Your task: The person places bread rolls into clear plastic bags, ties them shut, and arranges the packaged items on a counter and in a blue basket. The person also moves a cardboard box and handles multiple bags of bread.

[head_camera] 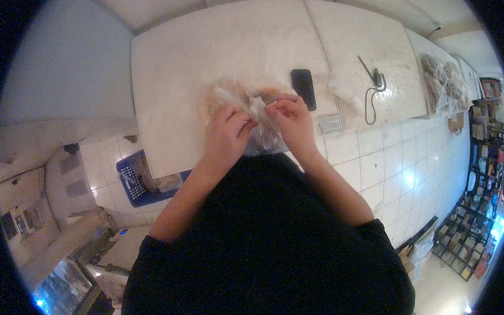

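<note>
A clear plastic bag (266, 138) with orange and brownish contents lies at the near edge of the white table (174, 113). My left hand (229, 129) pinches the gathered plastic from the left side. From the right, my right hand (290, 116) grips the same bag with bent fingers, a short gap from my left one. Whitish crumpled film stands up between the two hands. What exactly the bag contains is blurred and partly hidden by my fingers. Just beyond my right hand lies a black smartphone (304, 88).
Right of the phone are a printed paper slip (329, 123), a grey cable (371, 105) and crumpled clear plastic (347, 89). Another filled plastic bag (446, 83) lies farther right. A blue basket (134, 191) stands below the table's left edge. Loaded shelves (461, 244) stand at far right.
</note>
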The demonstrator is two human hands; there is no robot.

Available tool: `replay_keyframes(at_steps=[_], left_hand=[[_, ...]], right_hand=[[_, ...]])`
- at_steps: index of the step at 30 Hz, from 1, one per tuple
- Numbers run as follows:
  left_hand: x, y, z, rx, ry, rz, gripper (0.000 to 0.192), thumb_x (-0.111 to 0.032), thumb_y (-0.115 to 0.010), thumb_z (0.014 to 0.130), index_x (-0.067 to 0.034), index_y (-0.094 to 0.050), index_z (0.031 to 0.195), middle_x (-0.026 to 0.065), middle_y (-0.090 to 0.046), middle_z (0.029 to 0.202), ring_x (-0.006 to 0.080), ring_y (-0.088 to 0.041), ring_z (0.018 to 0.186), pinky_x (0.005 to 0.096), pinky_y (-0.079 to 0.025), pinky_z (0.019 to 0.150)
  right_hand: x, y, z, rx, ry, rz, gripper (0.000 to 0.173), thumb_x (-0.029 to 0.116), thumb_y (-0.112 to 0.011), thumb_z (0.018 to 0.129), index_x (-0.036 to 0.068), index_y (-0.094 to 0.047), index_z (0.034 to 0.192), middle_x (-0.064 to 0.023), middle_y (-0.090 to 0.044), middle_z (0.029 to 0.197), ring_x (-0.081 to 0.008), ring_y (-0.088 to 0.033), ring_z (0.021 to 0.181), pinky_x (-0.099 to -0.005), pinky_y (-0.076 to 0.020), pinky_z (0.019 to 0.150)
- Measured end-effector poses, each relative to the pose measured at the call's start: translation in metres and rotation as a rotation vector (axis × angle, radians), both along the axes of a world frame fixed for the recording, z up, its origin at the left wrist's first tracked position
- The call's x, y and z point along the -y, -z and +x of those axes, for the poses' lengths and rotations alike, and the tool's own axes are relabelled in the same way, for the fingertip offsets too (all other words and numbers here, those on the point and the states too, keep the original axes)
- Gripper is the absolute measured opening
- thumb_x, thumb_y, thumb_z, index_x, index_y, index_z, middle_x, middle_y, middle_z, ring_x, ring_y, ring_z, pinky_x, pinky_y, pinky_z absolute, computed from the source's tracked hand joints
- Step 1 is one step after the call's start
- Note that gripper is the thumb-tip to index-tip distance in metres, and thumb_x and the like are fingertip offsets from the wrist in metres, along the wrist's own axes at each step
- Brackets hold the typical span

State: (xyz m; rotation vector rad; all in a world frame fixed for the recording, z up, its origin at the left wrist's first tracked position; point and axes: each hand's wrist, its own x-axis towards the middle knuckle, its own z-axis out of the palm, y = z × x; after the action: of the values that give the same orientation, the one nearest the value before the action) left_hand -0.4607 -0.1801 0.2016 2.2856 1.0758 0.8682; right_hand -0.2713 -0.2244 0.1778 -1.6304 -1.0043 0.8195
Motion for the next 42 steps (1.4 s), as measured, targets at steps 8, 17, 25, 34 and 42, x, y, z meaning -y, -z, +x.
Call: replay_keyframes(at_steps=[8,17,25,34,42], left_hand=[[0.003,-0.026,-0.003,-0.039,-0.09,0.103,0.011,-0.013,-0.076,0.086,-0.007,-0.069,0.091,0.0118,-0.068,0.093,0.0336,-0.063,0.094,0.042,-0.048,0.092],[0.0,0.004,0.024,0.223,-0.09,0.078,0.012,-0.007,-0.076,0.085,-0.005,-0.07,0.095,0.0121,-0.069,0.093,0.032,-0.065,0.088,0.0413,-0.051,0.079],[0.007,-0.001,0.044,0.27,-0.227,0.151,0.015,-0.005,-0.076,0.085,-0.007,-0.07,0.098,0.0094,-0.07,0.088,0.0272,-0.066,0.079,0.0387,-0.05,0.077],[0.004,0.001,0.054,0.259,-0.306,0.205,0.016,0.001,-0.076,0.085,-0.005,-0.073,0.1,0.0099,-0.073,0.095,0.0231,-0.068,0.083,0.0332,-0.055,0.076],[0.004,0.003,0.057,0.272,-0.321,0.179,0.019,0.004,-0.075,0.082,-0.004,-0.074,0.099,0.0111,-0.073,0.095,0.0257,-0.069,0.086,0.0343,-0.055,0.078]], right_hand=[[0.002,-0.034,-0.007,0.308,-0.003,0.157,0.012,0.009,-0.079,0.087,0.0,-0.075,0.094,-0.0116,-0.068,0.102,-0.0205,-0.065,0.097,-0.03,-0.0512,0.085],[-0.002,-0.039,-0.005,0.014,-0.083,0.052,0.018,0.007,-0.074,0.093,0.0,-0.076,0.109,-0.0142,-0.076,0.102,-0.0157,-0.07,0.094,-0.0278,-0.0551,0.082],[-0.011,-0.035,0.002,0.163,-0.088,0.22,0.016,0.012,-0.076,0.087,0.005,-0.076,0.101,-0.0139,-0.076,0.096,-0.026,-0.075,0.084,-0.036,-0.0576,0.078],[-0.021,-0.028,0.012,0.321,-0.152,0.285,0.016,0.004,-0.075,0.087,0.002,-0.076,0.104,-0.0138,-0.074,0.092,-0.0211,-0.072,0.076,-0.0309,-0.0559,0.069],[-0.027,-0.028,0.015,0.28,-0.133,0.263,0.013,0.005,-0.075,0.087,0.003,-0.076,0.1,-0.0137,-0.075,0.092,-0.0219,-0.072,0.076,-0.0309,-0.0561,0.068]])
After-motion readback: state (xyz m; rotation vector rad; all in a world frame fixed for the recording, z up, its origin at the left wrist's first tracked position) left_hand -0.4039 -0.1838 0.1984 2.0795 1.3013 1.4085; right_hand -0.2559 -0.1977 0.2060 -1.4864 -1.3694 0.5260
